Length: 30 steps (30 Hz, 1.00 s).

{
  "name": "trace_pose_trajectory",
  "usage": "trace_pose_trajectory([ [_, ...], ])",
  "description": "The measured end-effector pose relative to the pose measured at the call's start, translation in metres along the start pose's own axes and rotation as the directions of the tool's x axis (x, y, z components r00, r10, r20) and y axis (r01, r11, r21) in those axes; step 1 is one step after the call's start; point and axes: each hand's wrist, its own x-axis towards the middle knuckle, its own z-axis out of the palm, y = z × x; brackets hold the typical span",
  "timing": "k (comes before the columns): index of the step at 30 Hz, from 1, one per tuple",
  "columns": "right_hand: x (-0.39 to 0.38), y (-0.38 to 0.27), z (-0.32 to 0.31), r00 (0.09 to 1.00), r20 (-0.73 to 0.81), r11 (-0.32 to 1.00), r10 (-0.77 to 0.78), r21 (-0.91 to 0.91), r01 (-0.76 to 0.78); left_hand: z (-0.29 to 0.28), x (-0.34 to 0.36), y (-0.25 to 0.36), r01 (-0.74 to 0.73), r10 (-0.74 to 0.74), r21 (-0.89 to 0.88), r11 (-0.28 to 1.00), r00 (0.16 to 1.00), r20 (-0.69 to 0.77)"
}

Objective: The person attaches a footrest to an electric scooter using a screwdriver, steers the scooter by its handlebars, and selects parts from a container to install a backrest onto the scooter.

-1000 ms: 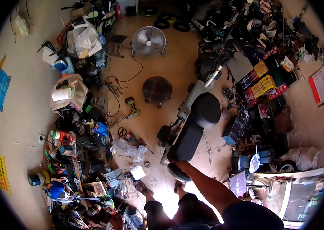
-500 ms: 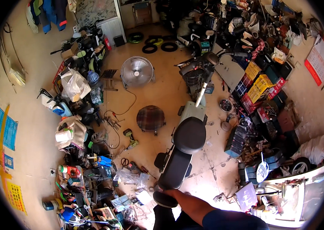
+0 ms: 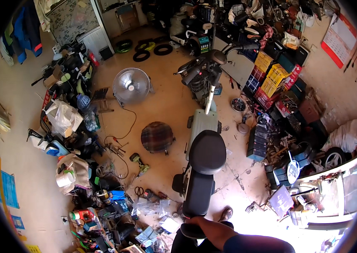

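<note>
1. Head view, main item: we record an electric scooter (image 3: 201, 168) standing upright on the workshop floor (image 3: 166, 109), its handlebars (image 3: 212, 59) pointing away from us and its black padded seat (image 3: 206, 152) just ahead of our body.
2. Head view, hands: our right hand (image 3: 197, 221) lies at the scooter's rear end, on or just behind the tail of the black seat; we cannot tell whether its fingers are closed. Our left hand is out of sight.
3. Handling: we judge the scooter heavy and rigid, rolling on its wheels; the cushion is soft, so the rear frame or handlebars offer firmer holds.
4. Surroundings: a round stool (image 3: 157, 137) and a floor fan (image 3: 131, 85) stand to the left; a cordless drill (image 3: 138, 162) lies nearby; stacked boxes (image 3: 271, 78) stand to the right.
</note>
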Motion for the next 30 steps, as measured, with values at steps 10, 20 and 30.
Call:
trace_pose_trajectory([
  [10,-0.051,0.030,-0.035,0.996,-0.056,0.997,-0.064,-0.036,0.062,0.002,-0.038,-0.002,0.055,-0.055,-0.097,0.994,0.998,0.004],
  [20,-0.148,0.178,-0.149,0.986,-0.168,0.993,-0.004,-0.116,-0.015,0.015,-0.133,-0.042,0.263,-0.281,-0.266,0.927,0.959,-0.030],
  [30,-0.218,0.363,-0.222,0.969,-0.204,0.988,0.140,-0.037,-0.151,-0.015,-0.168,0.023,0.268,-0.260,-0.414,0.870,0.962,0.077],
])
